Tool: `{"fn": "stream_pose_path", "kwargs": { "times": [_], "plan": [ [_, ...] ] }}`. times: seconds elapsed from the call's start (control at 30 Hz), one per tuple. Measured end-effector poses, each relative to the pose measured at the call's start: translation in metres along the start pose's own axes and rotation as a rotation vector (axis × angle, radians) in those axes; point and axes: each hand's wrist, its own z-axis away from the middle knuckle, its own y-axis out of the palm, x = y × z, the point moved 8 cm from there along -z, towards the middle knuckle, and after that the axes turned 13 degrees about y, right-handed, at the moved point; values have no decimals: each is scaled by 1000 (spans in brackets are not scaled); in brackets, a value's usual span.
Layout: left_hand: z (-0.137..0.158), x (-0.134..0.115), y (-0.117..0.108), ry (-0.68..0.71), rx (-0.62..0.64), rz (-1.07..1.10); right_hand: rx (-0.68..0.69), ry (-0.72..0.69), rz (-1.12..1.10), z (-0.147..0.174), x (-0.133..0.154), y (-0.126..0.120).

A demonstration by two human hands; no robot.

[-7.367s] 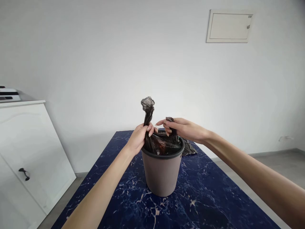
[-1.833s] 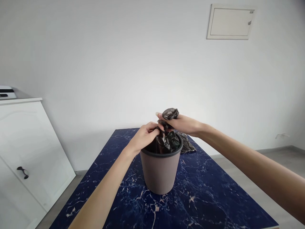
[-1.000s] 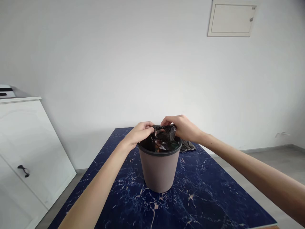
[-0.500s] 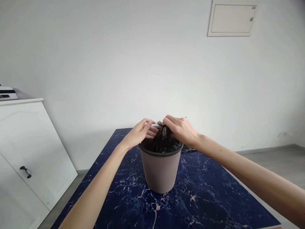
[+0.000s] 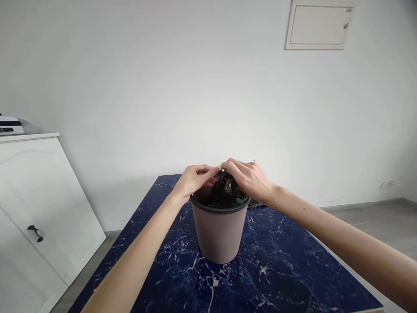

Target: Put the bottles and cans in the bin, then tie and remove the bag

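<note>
A taupe trash can [image 5: 220, 234] with a dark rim stands upright on a blue marble-patterned table. Inside it a black trash bag [image 5: 225, 191] is bunched up, its gathered top level with my fingers just above the rim. My left hand [image 5: 197, 179] pinches the gathered top from the left, thumb and fingers close together. From the right, my right hand [image 5: 246, 176] grips the same top with bent fingers. The two hands' fingertips meet over the can. What lies under the bag is hidden.
The blue table [image 5: 273, 265] reaches to the white wall behind. More black plastic [image 5: 254, 203] lies on the table behind the can's right side. A white cabinet [image 5: 42, 208] stands at the left, with a white device [image 5: 11, 125] on top. A panel [image 5: 319, 24] is set in the wall.
My left hand has moved right, and its spread fingers have closed on the top of the trash bag beside my right fingers. My right hand keeps its grip.
</note>
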Motion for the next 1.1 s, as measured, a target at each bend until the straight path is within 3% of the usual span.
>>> {"fn": "stream_pose_path", "kwargs": {
  "times": [0.2,0.47,0.87,1.0,1.1],
  "plan": [
    [-2,-3,-8,60,-53,-167,-4,-55,71,6,2,0],
    [2,-21,-21,264,-48,-634,-61,-119,157,30,-1,-2],
    [-7,-8,-36,240,2,-850,107,-145,163,42,3,-17],
    [-7,2,-42,188,46,-811,156,-68,66,44,0,-15],
    [-6,7,-40,144,84,-750,182,116,-109,38,-7,-18]
  ]
}}
